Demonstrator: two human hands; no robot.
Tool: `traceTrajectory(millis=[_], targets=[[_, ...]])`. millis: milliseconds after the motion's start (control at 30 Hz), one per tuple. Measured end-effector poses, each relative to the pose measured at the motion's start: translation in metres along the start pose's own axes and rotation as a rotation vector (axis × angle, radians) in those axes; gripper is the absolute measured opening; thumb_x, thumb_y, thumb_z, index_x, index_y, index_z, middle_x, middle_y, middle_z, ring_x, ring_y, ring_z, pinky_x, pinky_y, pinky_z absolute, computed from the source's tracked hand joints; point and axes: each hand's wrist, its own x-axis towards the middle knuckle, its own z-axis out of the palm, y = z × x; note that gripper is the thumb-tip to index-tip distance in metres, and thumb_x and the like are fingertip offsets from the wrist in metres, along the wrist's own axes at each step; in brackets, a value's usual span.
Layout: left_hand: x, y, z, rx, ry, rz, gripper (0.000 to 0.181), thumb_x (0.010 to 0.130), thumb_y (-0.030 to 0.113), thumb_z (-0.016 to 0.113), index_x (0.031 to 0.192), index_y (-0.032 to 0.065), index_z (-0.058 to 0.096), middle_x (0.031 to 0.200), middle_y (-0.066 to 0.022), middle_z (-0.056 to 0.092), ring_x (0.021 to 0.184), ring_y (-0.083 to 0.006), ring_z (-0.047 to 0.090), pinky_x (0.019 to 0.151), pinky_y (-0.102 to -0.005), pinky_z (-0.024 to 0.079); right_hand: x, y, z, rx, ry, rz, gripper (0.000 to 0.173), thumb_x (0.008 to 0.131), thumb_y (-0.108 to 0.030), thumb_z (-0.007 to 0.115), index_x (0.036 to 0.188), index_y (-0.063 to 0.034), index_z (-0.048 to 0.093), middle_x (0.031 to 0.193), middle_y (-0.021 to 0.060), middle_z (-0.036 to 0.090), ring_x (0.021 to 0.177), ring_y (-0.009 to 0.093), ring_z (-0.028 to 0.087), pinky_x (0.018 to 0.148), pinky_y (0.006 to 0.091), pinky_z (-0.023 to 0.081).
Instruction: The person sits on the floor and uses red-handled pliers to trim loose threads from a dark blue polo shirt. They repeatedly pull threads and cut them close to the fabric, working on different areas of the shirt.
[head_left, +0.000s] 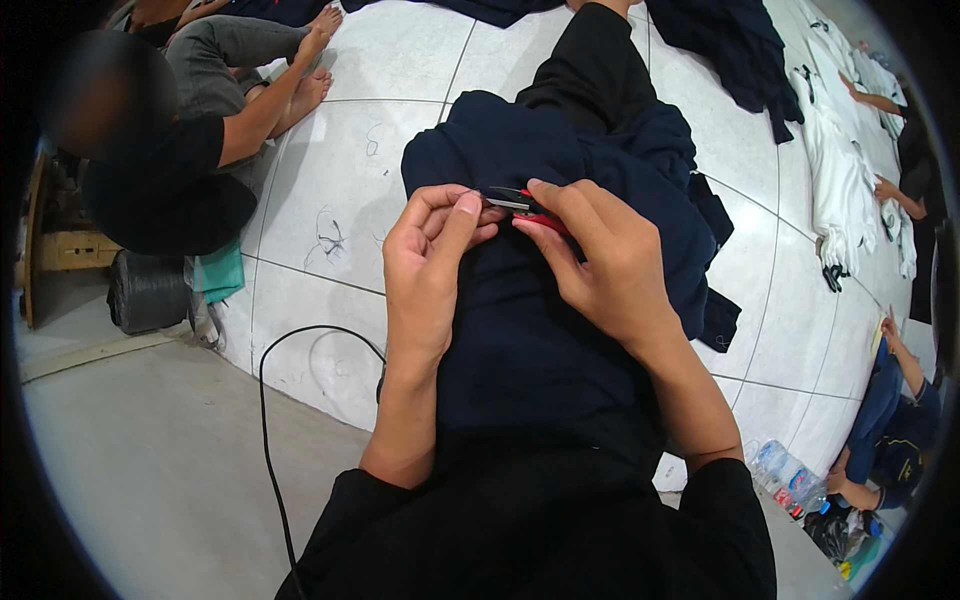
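Thread snips (517, 204) with red handles and bare metal blades are gripped in my right hand (611, 255). Their blades point left and stand slightly apart, with the tips close to my left fingertips. My left hand (431, 247) pinches a small dark bit between thumb and forefinger; whether it is thread or a fabric edge is hard to tell. Under both hands a navy blue fabric garment (525, 150) is bunched over my lap and legs. Part of it spreads to the right onto the floor tiles.
A person in black (157, 187) sits at left near a black roll (150, 291). A black cable (264, 405) curves beside my left arm. White garments (836, 180) lie at right, where other people work. Plastic bottles (791, 472) lie lower right. Thread scraps (330, 240) litter the tiles.
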Motion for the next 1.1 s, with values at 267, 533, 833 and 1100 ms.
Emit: traceTrajectory(millis=[267, 533, 833, 1100], targets=[[0.0, 0.002, 0.004, -0.051, 0.009, -0.013, 0.021, 0.11, 0.017, 0.069, 0.118, -0.0026, 0.067, 0.111, -0.0138, 0.077, 0.104, -0.0162, 0.076, 0.094, -0.0291, 0.059, -0.006, 0.004, 0.014, -0.026, 0.099, -0.061, 0.033, 0.089, -0.01, 0.085, 0.118, -0.0003, 0.075, 0.09, 0.0081, 0.069, 0.074, 0.024, 0.067, 0.064, 0.0358, 0.054], [-0.001, 0.0, 0.004, -0.053, 0.0, 0.001, 0.019, 0.11, 0.014, 0.069, 0.117, -0.0026, 0.067, 0.112, -0.0134, 0.077, 0.104, -0.0156, 0.075, 0.094, -0.0289, 0.059, -0.004, 0.008, 0.016, -0.062, 0.104, -0.113, 0.033, 0.086, -0.005, 0.089, 0.117, 0.0002, 0.079, 0.089, 0.0083, 0.075, 0.07, 0.021, 0.068, 0.062, 0.0333, 0.054], [0.0, -0.002, 0.002, -0.039, 0.003, 0.01, 0.017, 0.11, 0.014, 0.068, 0.116, -0.0014, 0.066, 0.112, -0.0134, 0.077, 0.105, -0.0165, 0.076, 0.093, -0.0293, 0.059, -0.005, 0.01, 0.023, -0.056, 0.139, -0.137, 0.033, 0.085, -0.004, 0.09, 0.116, 0.0007, 0.079, 0.086, 0.0092, 0.074, 0.067, 0.022, 0.069, 0.06, 0.0324, 0.054], [0.0, -0.005, 0.002, 0.005, -0.007, 0.028, 0.019, 0.111, 0.023, 0.067, 0.116, 0.0038, 0.065, 0.113, -0.0122, 0.077, 0.106, -0.0171, 0.076, 0.097, -0.031, 0.058, -0.006, 0.01, 0.018, -0.073, 0.114, -0.115, 0.032, 0.088, -0.012, 0.087, 0.117, -0.0007, 0.077, 0.086, 0.0062, 0.069, 0.07, 0.021, 0.068, 0.061, 0.0332, 0.053]])
